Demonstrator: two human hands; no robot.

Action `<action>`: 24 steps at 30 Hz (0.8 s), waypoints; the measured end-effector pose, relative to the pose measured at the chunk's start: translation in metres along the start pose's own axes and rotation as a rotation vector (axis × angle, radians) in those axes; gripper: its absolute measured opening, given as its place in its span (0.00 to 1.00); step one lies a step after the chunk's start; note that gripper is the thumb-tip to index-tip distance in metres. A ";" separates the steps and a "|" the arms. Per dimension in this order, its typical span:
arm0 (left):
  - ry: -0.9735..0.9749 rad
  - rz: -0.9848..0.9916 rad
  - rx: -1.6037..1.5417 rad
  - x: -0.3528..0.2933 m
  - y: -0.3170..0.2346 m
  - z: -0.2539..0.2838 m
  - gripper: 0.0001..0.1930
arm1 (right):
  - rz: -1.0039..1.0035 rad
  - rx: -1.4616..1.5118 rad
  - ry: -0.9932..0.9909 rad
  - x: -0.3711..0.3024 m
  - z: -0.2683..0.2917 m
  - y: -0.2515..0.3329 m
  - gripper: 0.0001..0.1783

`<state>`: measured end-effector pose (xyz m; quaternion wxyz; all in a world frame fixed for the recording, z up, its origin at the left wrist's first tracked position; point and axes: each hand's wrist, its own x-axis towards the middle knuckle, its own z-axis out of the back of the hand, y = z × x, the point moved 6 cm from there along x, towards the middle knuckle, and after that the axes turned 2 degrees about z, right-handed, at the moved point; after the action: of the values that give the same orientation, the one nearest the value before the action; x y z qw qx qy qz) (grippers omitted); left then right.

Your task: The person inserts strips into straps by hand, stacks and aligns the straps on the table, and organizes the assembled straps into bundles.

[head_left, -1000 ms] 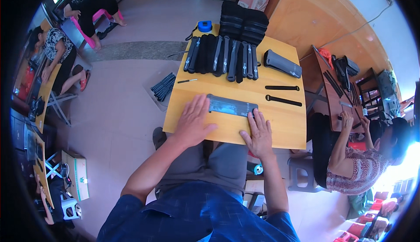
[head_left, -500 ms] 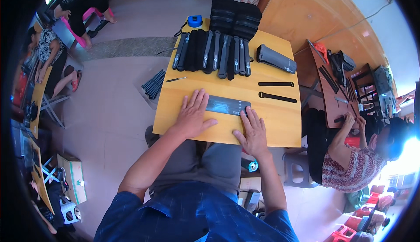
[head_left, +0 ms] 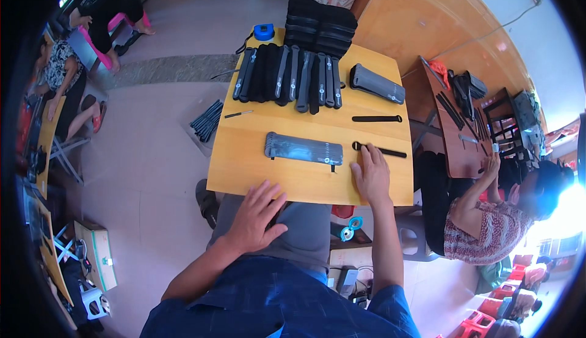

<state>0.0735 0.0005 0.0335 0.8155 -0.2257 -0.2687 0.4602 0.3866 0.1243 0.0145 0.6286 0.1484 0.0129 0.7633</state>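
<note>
Overlapping the near black strap [head_left: 394,153], the right hand [head_left: 372,176] had its fingers slightly parted; whether they gripped it could not be told. At its eight o'clock, the left hand [head_left: 251,219] spread empty by the near edge of the table [head_left: 235,167]. The grey strap stack [head_left: 305,149] lay at ten o'clock, the far black strap [head_left: 376,119] at twelve.

One left hand [head_left: 252,221] and one right hand [head_left: 372,174]. Two loose black straps [head_left: 376,119]: one at the right hand's fingertips, one beyond it. One flat grey stack [head_left: 305,149] left of that hand. Beyond the left hand, one slim pen-like tool [head_left: 238,114] and, farther, one blue tape measure [head_left: 264,32]. One grey bundle [head_left: 377,84] beyond the right hand.
</note>
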 end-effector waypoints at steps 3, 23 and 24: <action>0.040 0.008 -0.002 -0.019 -0.003 -0.008 0.34 | 0.011 0.010 0.002 -0.037 0.015 0.013 0.35; 0.011 0.003 -0.233 -0.017 -0.026 -0.003 0.24 | 0.105 0.299 -0.187 -0.104 0.051 0.088 0.10; -0.021 0.052 -0.326 -0.014 -0.028 -0.002 0.24 | -0.042 0.601 -0.233 -0.105 0.053 0.089 0.08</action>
<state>0.0868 -0.0254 0.0460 0.7531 -0.3569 -0.3424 0.4339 0.3316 -0.0041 0.0612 0.5696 0.4135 0.1685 0.6900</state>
